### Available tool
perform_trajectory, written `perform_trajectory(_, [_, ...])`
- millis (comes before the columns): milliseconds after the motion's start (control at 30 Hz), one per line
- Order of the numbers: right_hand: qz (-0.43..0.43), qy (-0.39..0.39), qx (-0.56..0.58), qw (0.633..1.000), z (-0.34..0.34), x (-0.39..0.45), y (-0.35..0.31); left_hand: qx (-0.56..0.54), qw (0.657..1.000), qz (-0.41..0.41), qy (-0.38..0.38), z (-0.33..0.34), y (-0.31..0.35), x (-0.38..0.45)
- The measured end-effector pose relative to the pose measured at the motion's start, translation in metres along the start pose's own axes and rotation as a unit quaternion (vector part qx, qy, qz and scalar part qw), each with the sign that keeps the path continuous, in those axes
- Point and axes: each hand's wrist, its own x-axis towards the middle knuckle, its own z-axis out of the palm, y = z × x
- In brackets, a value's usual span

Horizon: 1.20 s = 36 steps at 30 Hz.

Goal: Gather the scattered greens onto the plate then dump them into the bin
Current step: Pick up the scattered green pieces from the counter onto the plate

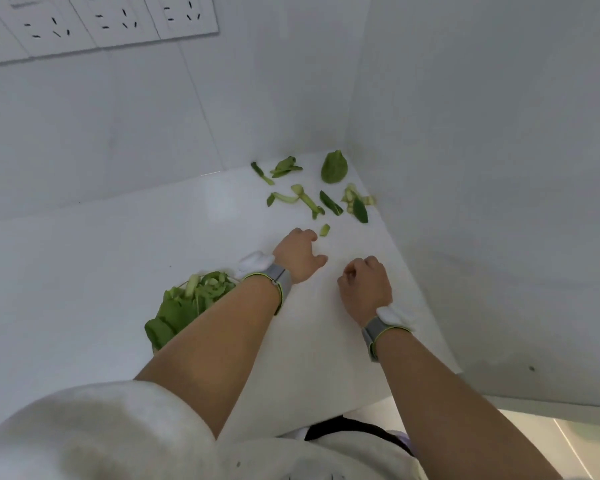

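Several scattered greens (312, 202) lie on the white counter (84, 271) in the far right corner: leaf strips, stalk pieces and one broad leaf (334, 168). A small stalk piece (324, 230) lies just beyond my left hand (297, 256), whose fingers are curled down on the counter with nothing seen in them. My right hand (364, 285) rests beside it as a loose fist, also with nothing showing. A pile of greens (184, 306) sits on a plate under my left forearm. Only a thin bit of the plate's rim (232, 278) shows.
White walls close the corner at the back and right (482, 168). A row of wall sockets (97, 22) is high at the upper left. The counter's front edge (413, 393) runs near my body. No bin is in view.
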Motion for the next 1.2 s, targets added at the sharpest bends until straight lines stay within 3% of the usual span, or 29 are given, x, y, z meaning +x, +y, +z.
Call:
perform_trajectory(133, [0.017, -0.012, 0.033, 0.999, -0.004, 0.021, 0.006, 0.034, 0.998, -0.029, 0.034, 0.012, 0.009, 0.036])
perform_trajectory(400, [0.032, -0.006, 0.080, 0.996, -0.020, 0.062, 0.012, 0.087, 0.993, 0.001, 0.086, 0.017, 0.024, 0.072])
perform_trajectory(667, [0.065, 0.012, 0.081, 0.994, -0.027, 0.112, -0.006, 0.154, 0.987, 0.016, 0.053, 0.013, 0.014, 0.062])
perform_trajectory(900, [0.105, 0.003, 0.016, 0.994, -0.025, 0.127, -0.006, 0.035, 0.998, 0.019, 0.050, 0.005, 0.001, 0.039])
perform_trajectory(1200, [0.123, 0.098, 0.135, 0.978, -0.009, 0.082, -0.011, -0.115, 0.988, 0.006, 0.107, -0.019, -0.023, -0.008])
